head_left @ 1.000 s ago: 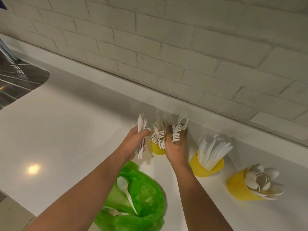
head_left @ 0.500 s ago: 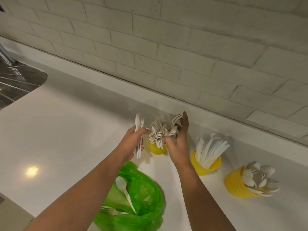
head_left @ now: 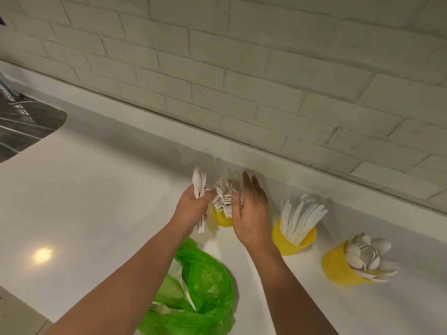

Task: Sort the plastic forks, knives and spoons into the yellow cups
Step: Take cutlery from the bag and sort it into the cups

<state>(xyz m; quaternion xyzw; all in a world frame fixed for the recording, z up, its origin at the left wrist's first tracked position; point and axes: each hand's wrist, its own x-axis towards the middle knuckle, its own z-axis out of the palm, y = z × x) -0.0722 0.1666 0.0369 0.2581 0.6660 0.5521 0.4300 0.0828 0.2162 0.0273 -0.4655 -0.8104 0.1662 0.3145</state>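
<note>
Yellow ribbed cups are standing in a row on the white counter (head_left: pixel 96 201) below the brick wall (head_left: pixel 242 68), all seen from the head view: the fork cup (head_left: pixel 222 220) is sitting between the two hands, the knife cup (head_left: pixel 294 240) is standing to its right, and the spoon cup (head_left: pixel 338 267) is sitting furthest right. The forks (head_left: pixel 226 198) are bristling out of their cup in a tangle, tines up. The left hand (head_left: pixel 193 206) is gripping a bundle of white cutlery (head_left: pixel 199 187) upright just beside the fork cup, spoon bowls showing above the fist and handles poking out below. The right hand (head_left: pixel 251 213) is lying flat against the far side of the forks, fingers straight and close together, thumb touching the tines and pinching nothing that I can see. A green bag (head_left: pixel 205 281) is lying near the counter's front edge with a loose spoon (head_left: pixel 180 278) and a loose fork (head_left: pixel 159 308) waiting inside. A steel sink (head_left: pixel 24 126) is showing at far left. My judgement is that these pieces are going to handle as very light, thin, smooth and rather brittle. The tines are likely to snag one another, so each piece is best pinched mid-handle. The crowded fork cup is looking top-heavy and is probably needing a steadying touch.
</note>
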